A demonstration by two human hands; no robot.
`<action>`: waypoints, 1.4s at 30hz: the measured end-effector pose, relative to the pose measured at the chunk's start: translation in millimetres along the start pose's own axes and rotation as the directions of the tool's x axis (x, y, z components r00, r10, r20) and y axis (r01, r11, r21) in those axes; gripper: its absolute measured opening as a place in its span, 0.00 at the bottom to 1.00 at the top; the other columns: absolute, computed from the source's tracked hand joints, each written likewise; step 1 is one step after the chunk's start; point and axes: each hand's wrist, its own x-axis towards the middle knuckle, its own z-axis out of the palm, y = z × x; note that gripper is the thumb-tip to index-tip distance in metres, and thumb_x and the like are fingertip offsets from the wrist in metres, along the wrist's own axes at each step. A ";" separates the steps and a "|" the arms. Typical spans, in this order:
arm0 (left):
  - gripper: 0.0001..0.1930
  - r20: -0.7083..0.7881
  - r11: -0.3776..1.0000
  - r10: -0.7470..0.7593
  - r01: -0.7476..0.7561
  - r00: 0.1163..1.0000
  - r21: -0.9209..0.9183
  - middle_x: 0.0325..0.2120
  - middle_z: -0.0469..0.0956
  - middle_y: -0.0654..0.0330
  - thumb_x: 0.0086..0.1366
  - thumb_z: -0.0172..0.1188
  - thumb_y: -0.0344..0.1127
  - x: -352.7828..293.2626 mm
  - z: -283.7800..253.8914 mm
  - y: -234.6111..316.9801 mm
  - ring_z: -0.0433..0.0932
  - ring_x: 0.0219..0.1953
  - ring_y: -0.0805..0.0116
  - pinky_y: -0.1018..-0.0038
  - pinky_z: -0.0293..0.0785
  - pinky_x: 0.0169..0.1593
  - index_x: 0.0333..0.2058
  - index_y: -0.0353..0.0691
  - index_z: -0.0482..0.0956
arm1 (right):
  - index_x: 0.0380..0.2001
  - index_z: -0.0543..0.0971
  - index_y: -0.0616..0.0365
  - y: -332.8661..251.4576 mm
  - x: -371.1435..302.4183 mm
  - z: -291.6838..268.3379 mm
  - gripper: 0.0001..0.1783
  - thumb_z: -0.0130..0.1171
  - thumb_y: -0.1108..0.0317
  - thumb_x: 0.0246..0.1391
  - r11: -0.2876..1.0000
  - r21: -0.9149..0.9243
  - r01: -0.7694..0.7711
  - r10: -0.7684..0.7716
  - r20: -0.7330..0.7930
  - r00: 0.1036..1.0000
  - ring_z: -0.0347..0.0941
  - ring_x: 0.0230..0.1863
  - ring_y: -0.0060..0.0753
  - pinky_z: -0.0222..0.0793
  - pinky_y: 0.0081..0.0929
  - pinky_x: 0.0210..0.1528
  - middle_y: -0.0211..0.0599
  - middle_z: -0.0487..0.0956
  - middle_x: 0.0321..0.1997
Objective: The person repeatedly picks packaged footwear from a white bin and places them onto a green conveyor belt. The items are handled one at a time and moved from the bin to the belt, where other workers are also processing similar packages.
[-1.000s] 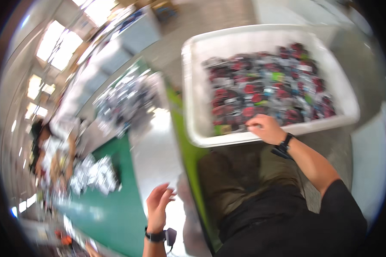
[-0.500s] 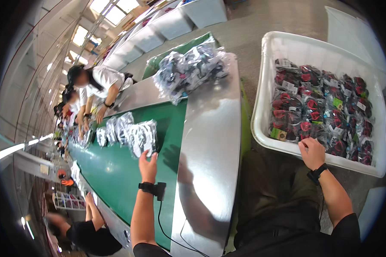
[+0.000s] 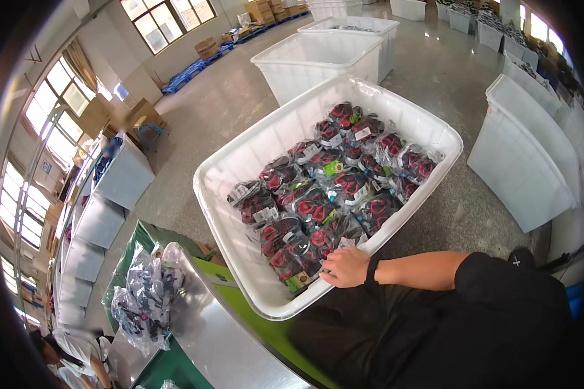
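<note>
Bordering white bin [image 3: 402,117]: metal table [image 3: 220,324], rear bin [image 3: 285,81] | right hand [image 3: 345,267] on rim [image 3: 279,312], grip unclear | left hand unseen

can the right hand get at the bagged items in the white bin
Probably yes: the right hand is at the near rim of the white bin, and nothing visible blocks it from the bagged items.

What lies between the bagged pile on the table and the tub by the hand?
The head view shows metal tabletop and a lime-green panel between the bagged pile and tub.
</note>
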 end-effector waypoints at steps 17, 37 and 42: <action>0.34 -0.287 0.992 0.106 -0.123 0.952 -0.042 0.53 0.77 0.46 0.60 0.73 0.34 -260.9 -74.8 -12.0 0.79 0.49 0.56 0.61 0.80 0.51 0.62 0.27 0.70 | 0.25 0.83 0.54 5.3 -0.1 -0.1 0.21 0.55 0.52 0.64 0.999 0.043 0.026 -0.030 0.083 0.996 0.82 0.36 0.50 0.77 0.49 0.42 0.44 0.83 0.31; 0.46 0.474 0.769 0.428 -0.035 0.770 -0.638 0.67 0.65 0.47 0.70 0.66 0.34 -398.8 -93.7 92.6 0.69 0.66 0.59 0.66 0.65 0.69 0.76 0.32 0.46 | 0.34 0.85 0.56 -11.5 -0.6 -19.8 0.10 0.64 0.61 0.56 0.939 0.331 -0.089 0.055 0.112 0.992 0.80 0.43 0.51 0.73 0.48 0.48 0.41 0.83 0.37; 0.46 0.622 0.718 0.390 0.198 0.679 -0.667 0.65 0.66 0.51 0.66 0.61 0.21 -442.1 -71.6 149.7 0.74 0.57 0.64 0.68 0.73 0.60 0.77 0.39 0.44 | 0.52 0.81 0.61 -85.6 -33.0 -24.9 0.31 0.66 0.46 0.57 0.550 0.826 -0.124 -0.190 0.268 0.944 0.82 0.48 0.54 0.77 0.44 0.51 0.55 0.85 0.45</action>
